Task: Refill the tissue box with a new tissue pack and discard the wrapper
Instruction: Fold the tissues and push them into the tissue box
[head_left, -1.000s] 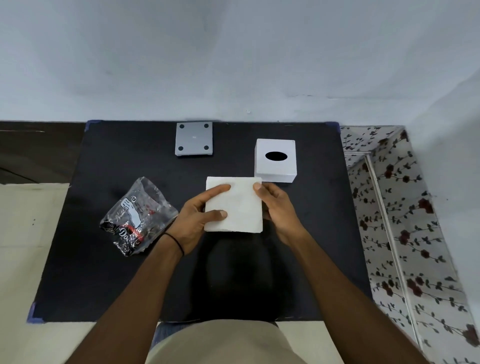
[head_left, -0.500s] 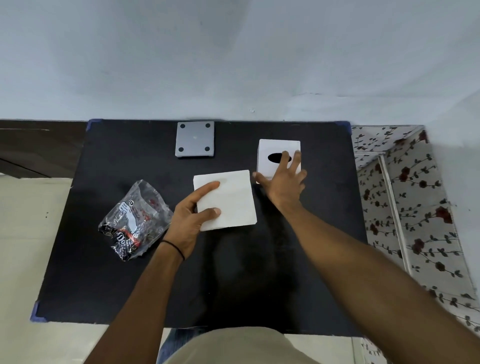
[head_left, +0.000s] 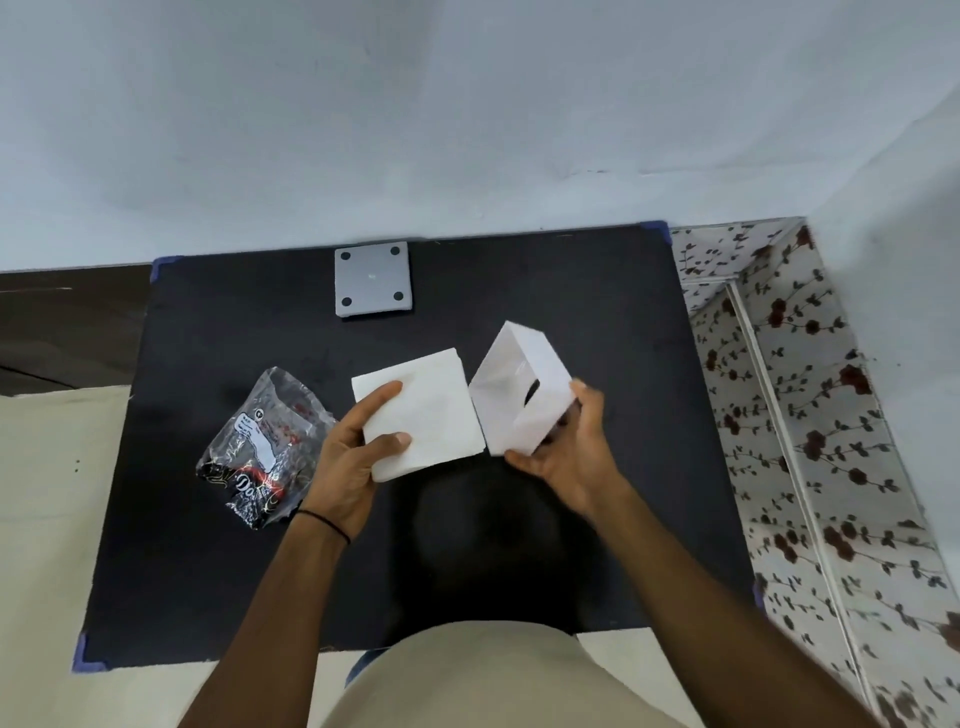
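- Black mat (head_left: 208, 571) covers the whole work area under both hands, with blue tape at its corners; a pale grey-blue wall runs along the far edge, well beyond the fingertips.
- Off to the outside of the right hand (head_left: 569, 457) there's a white panel with a dark floral print (head_left: 810, 467), looks like tile or wallpaper, honestly can't say which.
- Beyond the left hand (head_left: 345, 462), up by the wall, sits a small grey square plate (head_left: 373, 279) with four dark dots at its corners.
- Just outside the left wrist lies the crumpled clear wrapper (head_left: 265, 447), empty-looking, print too scrunched to read.
- Both forearms are cut off by the bottom of the frame, and a beige shirt fills the lower middle.
- Right hand is a bit blurred; its fingers are mostly hidden behind the box.
- Left hand is clamped on the white tissue stack (head_left: 423, 410), thumb on top, index finger stretched along the near-left edge, rest tucked underneath.
- Right hand grips the white tissue box (head_left: 519, 389), tilted on its side with the open bottom facing the tissue stack, the dark slot visible inside.
- Stack and box are touching or nearly so, corner to edge, right between the two hands.
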